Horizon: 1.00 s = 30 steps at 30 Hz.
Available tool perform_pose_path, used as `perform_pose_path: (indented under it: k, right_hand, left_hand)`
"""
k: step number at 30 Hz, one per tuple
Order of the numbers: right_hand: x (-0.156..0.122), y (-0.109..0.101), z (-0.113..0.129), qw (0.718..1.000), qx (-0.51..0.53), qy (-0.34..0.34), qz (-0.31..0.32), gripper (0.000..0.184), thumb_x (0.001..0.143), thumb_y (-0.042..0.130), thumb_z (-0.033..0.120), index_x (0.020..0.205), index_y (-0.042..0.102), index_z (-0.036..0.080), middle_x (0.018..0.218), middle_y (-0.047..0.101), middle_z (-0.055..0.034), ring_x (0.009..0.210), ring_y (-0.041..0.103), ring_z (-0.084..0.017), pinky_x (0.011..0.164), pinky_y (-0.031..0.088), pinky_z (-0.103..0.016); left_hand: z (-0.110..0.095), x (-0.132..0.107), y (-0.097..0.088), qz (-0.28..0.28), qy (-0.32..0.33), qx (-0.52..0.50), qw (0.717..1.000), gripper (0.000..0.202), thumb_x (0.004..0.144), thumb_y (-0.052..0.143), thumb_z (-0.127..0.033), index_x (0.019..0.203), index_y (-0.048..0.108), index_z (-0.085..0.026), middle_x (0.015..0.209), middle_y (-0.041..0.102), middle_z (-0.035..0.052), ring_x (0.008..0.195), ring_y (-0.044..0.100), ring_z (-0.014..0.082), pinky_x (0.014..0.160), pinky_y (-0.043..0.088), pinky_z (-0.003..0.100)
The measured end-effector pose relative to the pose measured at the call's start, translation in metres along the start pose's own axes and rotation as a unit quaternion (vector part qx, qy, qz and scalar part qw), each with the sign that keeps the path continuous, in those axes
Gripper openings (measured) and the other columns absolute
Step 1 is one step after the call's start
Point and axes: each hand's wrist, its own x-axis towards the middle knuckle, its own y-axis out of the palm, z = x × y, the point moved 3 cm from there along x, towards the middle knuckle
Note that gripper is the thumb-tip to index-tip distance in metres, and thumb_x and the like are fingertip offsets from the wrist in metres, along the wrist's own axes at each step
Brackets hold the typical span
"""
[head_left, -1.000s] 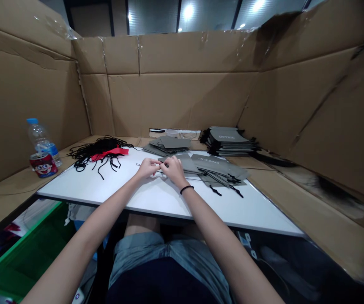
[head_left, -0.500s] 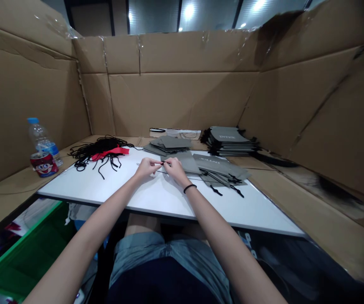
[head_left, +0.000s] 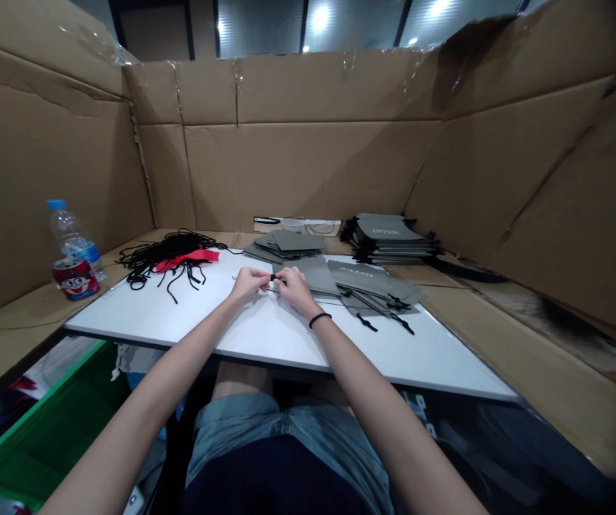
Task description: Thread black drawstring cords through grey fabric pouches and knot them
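Over the white board (head_left: pixel 189 325), my left hand (head_left: pixel 251 282) and my right hand (head_left: pixel 291 286) meet with fingertips pinched on a small black cord piece (head_left: pixel 272 278), perhaps a knot or cord end; its detail is too small to tell. A thin black cord runs beneath my fingers toward the right. Just behind my right hand lies a flat grey pouch (head_left: pixel 313 274). To its right, several grey drawstring pouches (head_left: pixel 369 279) with printed lettering overlap, their black cord ends hanging toward me.
A heap of black cords (head_left: pixel 168 250) with a red strip (head_left: pixel 192 257) lies at the left. Beyond it stand a red can (head_left: pixel 75 279) and a water bottle (head_left: pixel 71 232). Grey pieces (head_left: pixel 286 243) and a pouch stack (head_left: pixel 388 236) sit at the back. Cardboard walls (head_left: pixel 286 157) enclose the table.
My right hand has shifted slightly left and its fingers have changed position, showing more of the black cord piece between the hands. Everything else stays in place.
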Motion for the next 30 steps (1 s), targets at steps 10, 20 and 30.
perform_pose_path:
  k: [10, 20, 30]
  right_hand:
    - [-0.002, 0.002, 0.0, 1.0, -0.021, 0.011, 0.002, 0.014, 0.088, 0.047, 0.02, 0.085, 0.061, 0.019, 0.098, 0.064, -0.0085, 0.099, 0.046, -0.023, 0.084, 0.032, -0.034]
    - [-0.001, -0.001, 0.0, 1.0, -0.02, 0.003, -0.009, 0.018, 0.086, 0.05, 0.021, 0.087, 0.067, 0.018, 0.093, 0.064, -0.0073, 0.097, 0.047, -0.022, 0.083, 0.032, -0.033]
    - [-0.001, -0.002, -0.001, 1.0, 0.023, 0.012, -0.017, 0.019, 0.081, 0.053, 0.019, 0.089, 0.07, 0.018, 0.09, 0.067, -0.0085, 0.094, 0.052, -0.023, 0.083, 0.038, -0.034]
  left_hand:
    - [0.004, -0.001, 0.001, -0.012, -0.017, -0.01, 1.0, 0.015, 0.065, 0.066, -0.008, 0.079, 0.072, -0.007, 0.064, 0.067, 0.0036, 0.045, 0.051, 0.007, 0.046, 0.044, 0.02]
    - [0.007, 0.001, 0.002, 0.016, -0.068, -0.07, 0.995, 0.01, 0.064, 0.071, -0.011, 0.073, 0.069, -0.008, 0.062, 0.065, 0.0036, 0.049, 0.056, 0.0078, 0.046, 0.045, 0.018]
    - [0.011, 0.002, 0.002, 0.029, -0.059, -0.059, 0.996, 0.017, 0.065, 0.077, -0.02, 0.074, 0.069, -0.008, 0.062, 0.063, 0.0035, 0.047, 0.054, 0.0074, 0.045, 0.042, 0.019]
